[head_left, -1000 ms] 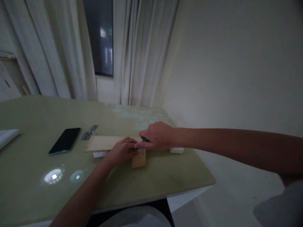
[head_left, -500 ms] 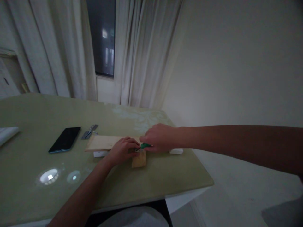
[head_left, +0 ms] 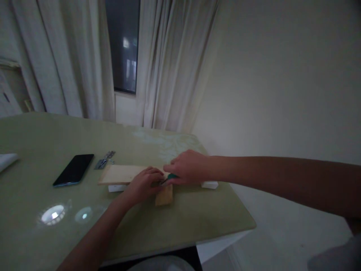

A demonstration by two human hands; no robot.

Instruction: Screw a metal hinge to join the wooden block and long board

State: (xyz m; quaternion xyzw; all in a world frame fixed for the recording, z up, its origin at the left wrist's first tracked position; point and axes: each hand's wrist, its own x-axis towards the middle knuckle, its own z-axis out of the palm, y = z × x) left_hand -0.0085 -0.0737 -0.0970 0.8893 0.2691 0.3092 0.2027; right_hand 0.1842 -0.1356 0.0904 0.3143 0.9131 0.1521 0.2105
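My right hand [head_left: 189, 167] is closed around the green handle of a screwdriver [head_left: 172, 175], whose thin metal shaft points left toward my other hand. My left hand [head_left: 142, 185] lies over the front edge of a pale wooden board [head_left: 120, 174]. Its fingers are bent together around the screwdriver's tip, and what they pinch is too small to make out. Below the fingertips a smaller wooden piece [head_left: 164, 196] sticks out toward me from the board. White blocks [head_left: 117, 188] sit under the board, one near each end.
Left of the board lie metal hinges [head_left: 104, 162] with small loose hardware, and a dark phone [head_left: 75, 170]. A white object [head_left: 8, 161] is at the far left. The green tabletop [head_left: 197, 218] ends at a corner on the right, near the wall.
The view has shifted slightly, so everything on the table sits a little lower. My right hand and the screwdriver have tilted slightly; both hands stay at the same place on the wood.
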